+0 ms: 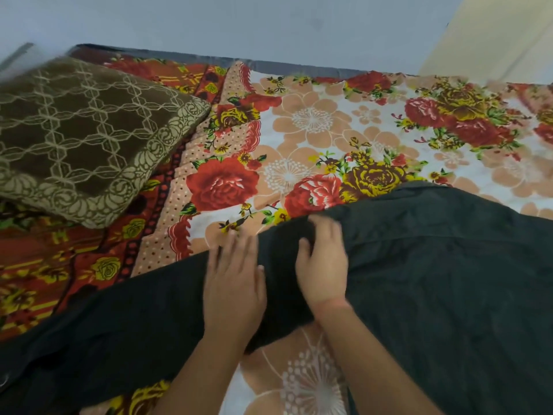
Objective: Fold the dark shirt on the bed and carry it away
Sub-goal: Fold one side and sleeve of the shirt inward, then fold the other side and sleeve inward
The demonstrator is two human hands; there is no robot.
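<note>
Nearest us, the dark shirt [434, 280] lies spread across the near part of the bed [314, 121], over its floral sheet. We note the left hand [235, 283] flat on the cloth, fingers extended, gripping nothing. The right hand [324, 265] rests just beside it, fingers curled over a fold; whether it pinches the cloth we cannot tell. A brown patterned cushion [83, 133] sits far left.

Soft cloth throughout, all of it matt.
The dark shirt [434, 280] is matt, faintly creased woven cloth; the bed [314, 130] wears a smooth printed floral sheet; the brown pillow [80, 136] looks plush, velvety, with a paler patterned weave.
</note>
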